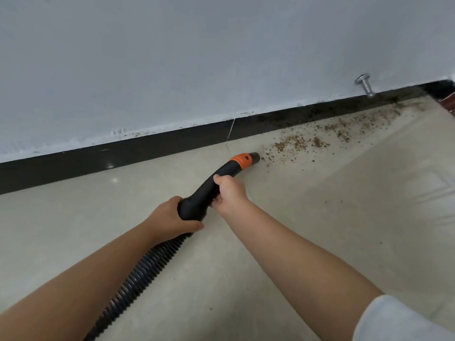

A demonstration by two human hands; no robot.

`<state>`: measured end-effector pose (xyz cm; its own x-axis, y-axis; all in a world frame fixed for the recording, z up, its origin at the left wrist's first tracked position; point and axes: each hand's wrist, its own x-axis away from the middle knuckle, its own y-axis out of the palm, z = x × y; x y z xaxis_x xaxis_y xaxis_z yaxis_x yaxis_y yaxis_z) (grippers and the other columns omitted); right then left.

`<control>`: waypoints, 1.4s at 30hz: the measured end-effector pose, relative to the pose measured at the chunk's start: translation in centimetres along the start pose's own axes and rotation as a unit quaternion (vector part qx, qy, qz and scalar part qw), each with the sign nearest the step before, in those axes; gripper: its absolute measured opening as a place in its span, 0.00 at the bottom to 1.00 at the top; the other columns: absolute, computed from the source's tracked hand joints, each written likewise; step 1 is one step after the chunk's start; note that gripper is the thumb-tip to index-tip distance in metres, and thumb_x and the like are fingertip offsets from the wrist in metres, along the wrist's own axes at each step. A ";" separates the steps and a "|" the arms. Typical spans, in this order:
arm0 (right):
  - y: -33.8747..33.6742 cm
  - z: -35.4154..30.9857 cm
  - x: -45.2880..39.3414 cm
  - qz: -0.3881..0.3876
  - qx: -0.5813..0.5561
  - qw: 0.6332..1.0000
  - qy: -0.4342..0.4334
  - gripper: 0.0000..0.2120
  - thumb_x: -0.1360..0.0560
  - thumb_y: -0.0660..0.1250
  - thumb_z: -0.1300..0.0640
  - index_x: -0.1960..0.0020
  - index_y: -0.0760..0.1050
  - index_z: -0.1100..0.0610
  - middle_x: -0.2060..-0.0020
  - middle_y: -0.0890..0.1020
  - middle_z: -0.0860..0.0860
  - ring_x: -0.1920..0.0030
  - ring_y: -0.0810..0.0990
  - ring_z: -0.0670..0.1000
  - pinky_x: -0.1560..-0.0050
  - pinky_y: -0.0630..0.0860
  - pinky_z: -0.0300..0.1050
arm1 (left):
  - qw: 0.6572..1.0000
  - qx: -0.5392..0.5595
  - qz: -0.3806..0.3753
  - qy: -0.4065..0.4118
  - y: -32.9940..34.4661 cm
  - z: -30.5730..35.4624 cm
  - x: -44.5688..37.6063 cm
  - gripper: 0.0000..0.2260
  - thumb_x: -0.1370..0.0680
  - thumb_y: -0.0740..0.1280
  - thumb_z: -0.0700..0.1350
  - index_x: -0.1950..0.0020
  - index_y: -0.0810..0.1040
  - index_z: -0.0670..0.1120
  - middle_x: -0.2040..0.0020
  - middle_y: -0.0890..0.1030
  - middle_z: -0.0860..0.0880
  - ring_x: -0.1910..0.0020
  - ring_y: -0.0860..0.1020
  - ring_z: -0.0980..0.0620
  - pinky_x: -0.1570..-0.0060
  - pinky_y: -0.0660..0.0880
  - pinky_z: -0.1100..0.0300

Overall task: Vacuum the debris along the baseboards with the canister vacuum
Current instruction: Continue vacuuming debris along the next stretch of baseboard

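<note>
A black vacuum handle (216, 175) with an orange collar (242, 160) points right, its open tip just short of the brown debris (298, 142). That debris lies scattered on the beige tile floor along the black baseboard (152, 148), stretching toward the far right corner. My left hand (176, 217) grips the rear end of the handle where the ribbed black hose (145, 269) joins. My right hand (230, 191) holds the handle further forward, fingers curled round it. The canister is out of view.
A metal door stopper (365, 86) sticks out of the grey wall above the baseboard at the right. A dark red door edge (449, 102) shows at the far right corner. The hose trails back toward the lower left.
</note>
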<state>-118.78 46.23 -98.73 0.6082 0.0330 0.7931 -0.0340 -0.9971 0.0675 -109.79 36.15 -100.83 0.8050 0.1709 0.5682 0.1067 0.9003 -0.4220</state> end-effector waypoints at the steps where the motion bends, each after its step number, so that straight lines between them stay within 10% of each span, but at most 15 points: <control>1: -0.3 -0.4 -0.1 0.004 -0.003 1.000 -0.004 0.21 0.23 0.63 0.63 0.32 0.64 0.62 0.38 0.74 0.60 0.37 0.73 0.61 0.39 0.73 0.60 | 1.000 0.008 0.001 0.001 0.2 0.3 -0.3 0.20 0.33 0.76 0.44 0.47 0.71 0.46 0.56 0.80 0.47 0.62 0.80 0.52 0.62 0.77 0.60; 18: -6.8 -7.9 -3.7 -0.055 0.019 0.998 -0.015 0.22 0.22 0.61 0.63 0.29 0.61 0.62 0.35 0.71 0.60 0.34 0.70 0.61 0.47 0.74 0.58 | 0.985 -0.156 0.067 -0.005 5.1 9.3 -4.1 0.19 0.33 0.74 0.45 0.48 0.70 0.45 0.55 0.76 0.48 0.62 0.72 0.54 0.70 0.66 0.65; 29: -9.1 -13.2 -6.4 -0.057 0.042 0.998 0.003 0.17 0.22 0.61 0.57 0.35 0.66 0.60 0.57 0.71 0.52 0.51 0.73 0.56 0.44 0.74 0.49 | 0.975 -0.195 0.091 -0.055 6.6 16.4 -6.8 0.15 0.33 0.74 0.43 0.51 0.72 0.44 0.62 0.75 0.51 0.64 0.73 0.57 0.67 0.69 0.66; 42: -12.0 -17.4 -8.3 -0.050 0.045 0.998 0.008 0.17 0.21 0.59 0.56 0.34 0.67 0.62 0.47 0.75 0.55 0.45 0.75 0.56 0.51 0.68 0.46 | 0.971 -0.183 0.104 -0.112 10.0 21.3 -9.1 0.16 0.33 0.73 0.43 0.51 0.71 0.44 0.63 0.73 0.51 0.65 0.72 0.57 0.69 0.68 0.65</control>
<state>-137.26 59.15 -95.57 0.5928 0.1337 0.7942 0.0978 -0.9908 0.0938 -128.52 52.14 -95.15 0.6879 0.4543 0.5661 0.1879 0.6418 -0.7435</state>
